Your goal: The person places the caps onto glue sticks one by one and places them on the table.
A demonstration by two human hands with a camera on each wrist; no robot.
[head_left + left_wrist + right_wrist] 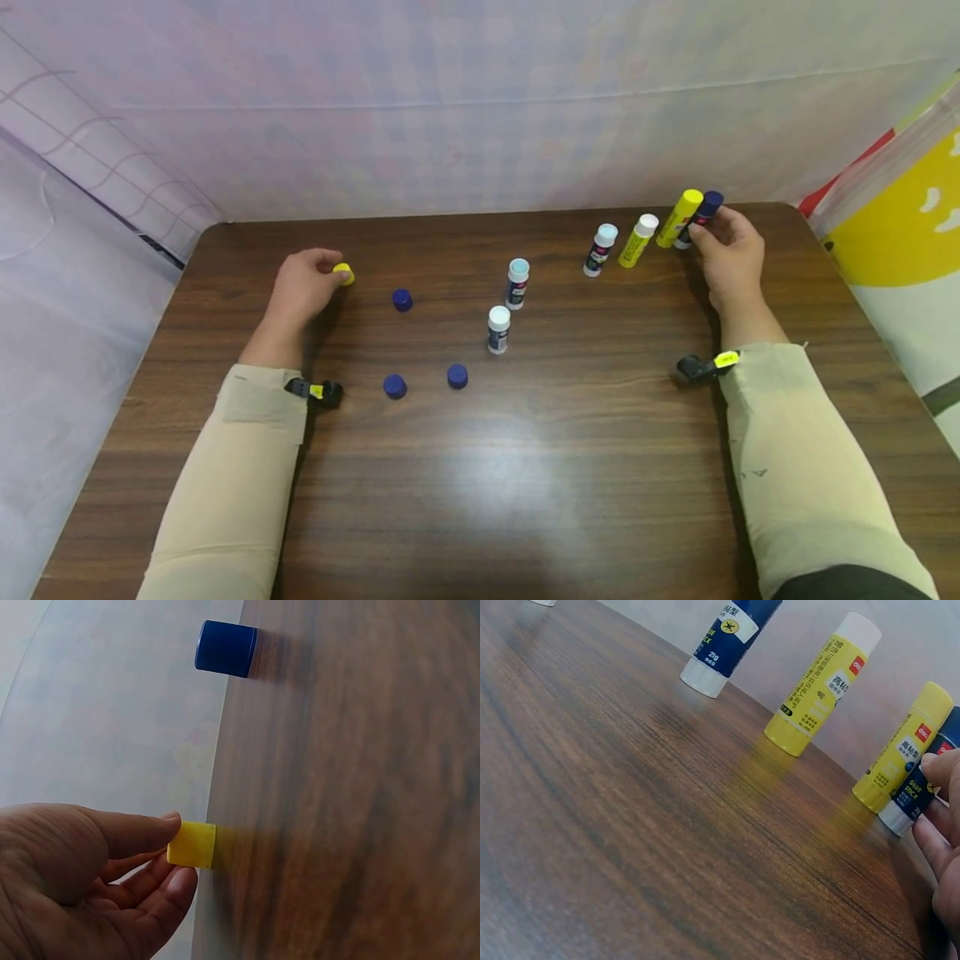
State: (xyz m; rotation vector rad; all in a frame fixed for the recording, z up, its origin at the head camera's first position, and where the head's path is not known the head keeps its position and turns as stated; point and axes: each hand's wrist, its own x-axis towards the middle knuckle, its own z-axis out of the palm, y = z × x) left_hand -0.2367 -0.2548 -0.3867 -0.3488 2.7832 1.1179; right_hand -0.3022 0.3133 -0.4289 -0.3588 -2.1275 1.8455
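On the left side of the table, my left hand (302, 287) pinches a small yellow cap (192, 844) between thumb and fingers, low over the wood. At the far right, my right hand (733, 254) grips a dark blue glue stick (916, 787) with its blue cap on. That stick stands upright right beside a yellow glue stick (681, 218) wearing a yellow cap. Just left of the pair is a yellow glue stick without its cap (637, 243), its white top showing. Nearest to the left hand's cap lies a blue cap (402, 300).
Three uncapped blue glue sticks stand upright: one (599, 252) by the yellow ones, two more (517, 285) (498, 331) mid-table. Two further blue caps (394, 386) (457, 376) lie front left of them. A pale curtain (450, 158) hangs behind the table's back edge.
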